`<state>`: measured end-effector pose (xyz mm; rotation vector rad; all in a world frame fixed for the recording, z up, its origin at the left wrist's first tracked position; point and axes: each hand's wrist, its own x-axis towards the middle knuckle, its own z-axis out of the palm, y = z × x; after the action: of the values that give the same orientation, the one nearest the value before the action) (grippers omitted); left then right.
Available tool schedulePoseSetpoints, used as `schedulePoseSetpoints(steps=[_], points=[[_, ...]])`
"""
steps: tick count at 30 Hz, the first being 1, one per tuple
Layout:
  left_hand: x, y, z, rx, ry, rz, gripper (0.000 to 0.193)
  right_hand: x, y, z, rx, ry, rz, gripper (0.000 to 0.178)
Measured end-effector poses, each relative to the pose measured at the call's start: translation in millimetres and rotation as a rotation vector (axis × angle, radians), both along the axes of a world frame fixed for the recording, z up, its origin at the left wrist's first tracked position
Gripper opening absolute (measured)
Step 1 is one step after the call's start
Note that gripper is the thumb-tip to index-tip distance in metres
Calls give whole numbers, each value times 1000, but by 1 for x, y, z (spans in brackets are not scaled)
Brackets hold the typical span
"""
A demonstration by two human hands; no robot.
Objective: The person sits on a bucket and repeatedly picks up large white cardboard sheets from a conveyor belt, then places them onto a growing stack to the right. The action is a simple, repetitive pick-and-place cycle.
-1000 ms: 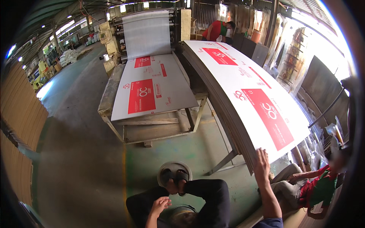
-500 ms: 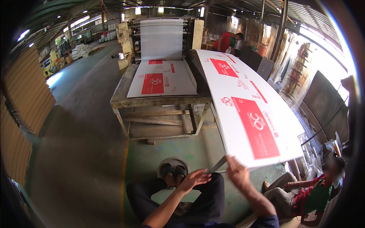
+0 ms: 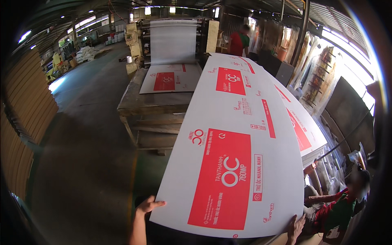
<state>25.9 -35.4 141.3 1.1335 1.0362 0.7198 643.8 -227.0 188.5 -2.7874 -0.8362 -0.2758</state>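
A long white printed sheet [image 3: 171,171] with red blocks spans the middle of the head view, its near end close to my body. My left hand [image 3: 148,205] is closed on its near left corner, thumb lying on top. At the near right corner my right hand [image 3: 295,227] grips the edge, with the fingers partly hidden under it. The far end of the sheet reaches back over a stack of similar printed sheets [image 3: 316,136] on the right. My legs are mostly hidden beneath the sheet.
Ahead stands a roller machine [image 3: 173,41] feeding another printed sheet [image 3: 149,83] onto a worn table [image 3: 134,100]. A seated person [image 3: 339,212] is close on my right; another person [image 3: 239,43] stands at the back. Brown stacked boards [image 3: 24,114] line the left.
The large sheet has swung left from over the stack to in front of me. My left hand has taken its left corner; my right hand has moved right and down. The far person has straightened up.
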Motion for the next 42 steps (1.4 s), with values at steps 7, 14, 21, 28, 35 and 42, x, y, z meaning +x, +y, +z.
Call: schedulePoseSetpoints(steps=[7, 14, 21, 28, 35, 42], points=[[-67, -61, -14, -206, -160, 314, 33, -63, -3, -52, 289, 152, 81, 47], [-116, -100, -1, -95, -182, 562, 52, -110, 84, -30, 175, 215, 264, 56], [-153, -126, -43, 52, -110, 809, 69, -149, 173, -47, -4, 430, 393, 61], [-152, -194, -40, 15, 83, 938, 66, -155, 115, -74, 54, 342, 512, 50], [-133, -236, -40, -51, 239, 1048, 57, -126, 64, -59, 83, 384, 464, 47], [-132, -239, -51, 74, 436, 1241, 44, -129, 60, -49, 66, 338, 486, 43]])
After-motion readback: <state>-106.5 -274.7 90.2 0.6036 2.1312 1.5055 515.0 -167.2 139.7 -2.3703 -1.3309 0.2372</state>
